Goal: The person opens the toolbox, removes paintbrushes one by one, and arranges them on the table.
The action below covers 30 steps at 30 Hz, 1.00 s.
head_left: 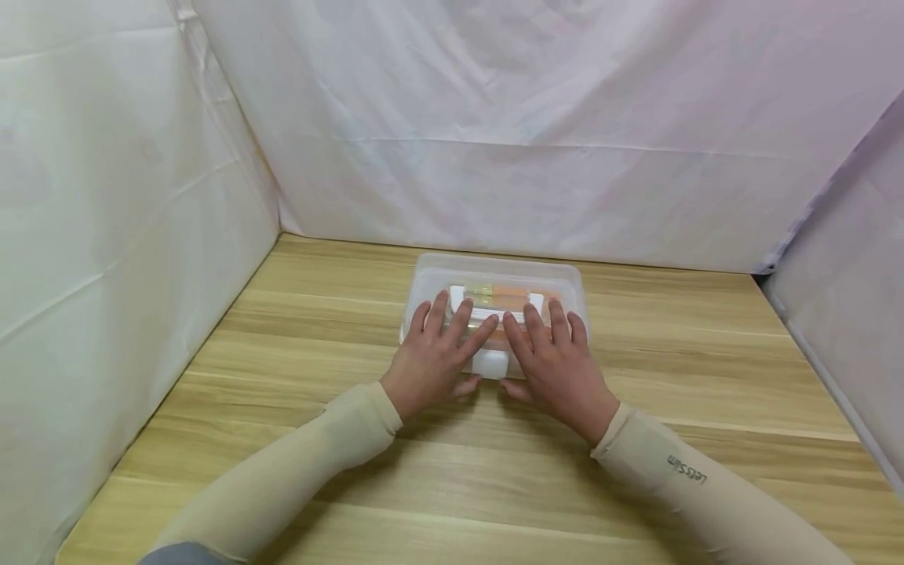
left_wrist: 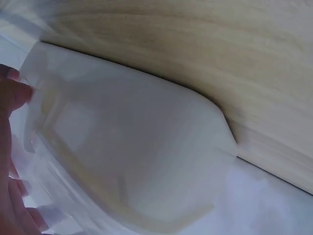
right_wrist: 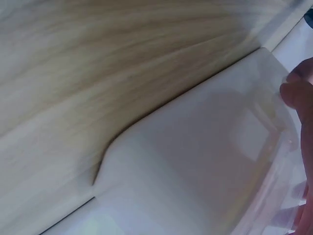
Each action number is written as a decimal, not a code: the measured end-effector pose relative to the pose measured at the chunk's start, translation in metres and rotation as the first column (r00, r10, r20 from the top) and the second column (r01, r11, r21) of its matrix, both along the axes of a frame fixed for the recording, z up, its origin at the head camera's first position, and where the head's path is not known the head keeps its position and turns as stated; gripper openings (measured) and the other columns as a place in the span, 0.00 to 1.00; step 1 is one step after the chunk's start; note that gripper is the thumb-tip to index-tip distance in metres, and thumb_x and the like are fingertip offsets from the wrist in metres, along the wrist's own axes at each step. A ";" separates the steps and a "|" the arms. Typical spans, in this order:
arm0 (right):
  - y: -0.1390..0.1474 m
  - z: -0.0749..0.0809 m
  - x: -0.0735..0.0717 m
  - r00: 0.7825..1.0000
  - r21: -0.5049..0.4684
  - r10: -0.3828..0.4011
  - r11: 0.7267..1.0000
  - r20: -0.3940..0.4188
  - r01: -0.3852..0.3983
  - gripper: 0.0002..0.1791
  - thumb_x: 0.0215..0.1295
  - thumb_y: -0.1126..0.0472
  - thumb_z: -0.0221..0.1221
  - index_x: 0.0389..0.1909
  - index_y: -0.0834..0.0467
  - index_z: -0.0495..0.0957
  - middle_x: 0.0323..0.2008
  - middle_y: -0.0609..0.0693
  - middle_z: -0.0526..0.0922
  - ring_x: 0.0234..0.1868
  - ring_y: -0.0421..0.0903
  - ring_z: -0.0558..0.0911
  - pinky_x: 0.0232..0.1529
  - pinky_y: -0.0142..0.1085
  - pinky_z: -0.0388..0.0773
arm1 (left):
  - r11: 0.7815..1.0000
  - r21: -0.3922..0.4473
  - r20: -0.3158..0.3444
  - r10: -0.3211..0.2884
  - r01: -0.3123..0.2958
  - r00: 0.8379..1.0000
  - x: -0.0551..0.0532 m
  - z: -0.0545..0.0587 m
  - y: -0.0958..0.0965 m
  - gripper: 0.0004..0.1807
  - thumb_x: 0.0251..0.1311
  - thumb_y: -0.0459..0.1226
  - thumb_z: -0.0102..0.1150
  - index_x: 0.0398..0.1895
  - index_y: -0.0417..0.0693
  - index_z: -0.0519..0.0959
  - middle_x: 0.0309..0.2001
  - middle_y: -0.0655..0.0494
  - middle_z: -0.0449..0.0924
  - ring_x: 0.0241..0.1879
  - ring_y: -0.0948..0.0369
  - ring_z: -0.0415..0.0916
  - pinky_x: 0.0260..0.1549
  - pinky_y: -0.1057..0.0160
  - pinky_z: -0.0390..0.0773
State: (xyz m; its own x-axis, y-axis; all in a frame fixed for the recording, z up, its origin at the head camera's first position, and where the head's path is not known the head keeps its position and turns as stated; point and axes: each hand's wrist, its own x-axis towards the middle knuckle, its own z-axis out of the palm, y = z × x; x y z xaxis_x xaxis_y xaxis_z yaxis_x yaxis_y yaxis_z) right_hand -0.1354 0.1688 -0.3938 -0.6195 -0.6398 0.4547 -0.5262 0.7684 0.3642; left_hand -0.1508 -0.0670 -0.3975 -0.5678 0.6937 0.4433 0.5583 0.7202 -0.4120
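Observation:
A clear plastic box with a lid sits near the back of the table, with a white handle on top and a white clasp at the front. Orange and yellow long items show through it; their kind is unclear. My left hand rests on the lid's left half, fingers spread, thumb by the front edge. My right hand lies likewise on the right half. Both wrist views show the box's smooth front wall and each thumb close to the clasp area.
The wood-grain table carries the box. A white cloth hangs just behind it. More white cloth walls stand along the left and right table edges.

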 end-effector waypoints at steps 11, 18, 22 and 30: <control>0.002 -0.007 -0.002 0.999 0.004 -0.020 1.000 -0.032 0.020 0.58 0.43 0.28 0.67 0.68 0.61 0.64 0.60 0.67 0.71 0.63 0.74 0.67 0.53 0.64 0.69 | 1.000 0.014 0.025 0.010 -0.010 1.000 0.000 -0.004 0.002 0.53 0.46 0.69 0.63 0.74 0.58 0.59 0.67 0.41 0.65 0.66 0.34 0.60 0.58 0.40 0.65; 0.000 -0.007 -0.002 0.999 -0.011 -0.033 0.999 -0.007 0.033 0.59 0.41 0.31 0.70 0.69 0.61 0.62 0.61 0.67 0.70 0.63 0.75 0.65 0.55 0.65 0.67 | 0.999 -0.017 0.026 0.037 -0.037 0.999 0.002 -0.003 0.002 0.55 0.45 0.66 0.68 0.75 0.58 0.57 0.67 0.42 0.63 0.66 0.35 0.59 0.59 0.40 0.65; -0.001 -0.008 -0.002 0.999 -0.002 -0.042 0.999 -0.003 0.042 0.59 0.42 0.31 0.71 0.69 0.61 0.61 0.62 0.68 0.69 0.63 0.75 0.65 0.55 0.66 0.66 | 0.999 -0.020 0.023 0.035 -0.034 0.999 0.001 -0.003 0.002 0.54 0.46 0.65 0.68 0.75 0.57 0.57 0.67 0.41 0.63 0.66 0.34 0.59 0.58 0.40 0.65; 0.001 -0.001 0.000 0.999 -0.017 -0.021 1.000 0.045 0.022 0.58 0.44 0.29 0.68 0.70 0.60 0.61 0.62 0.67 0.69 0.64 0.75 0.64 0.55 0.66 0.66 | 1.000 0.009 0.069 0.005 -0.006 0.998 -0.001 -0.003 -0.001 0.55 0.46 0.67 0.65 0.76 0.57 0.57 0.68 0.41 0.64 0.66 0.34 0.58 0.60 0.39 0.64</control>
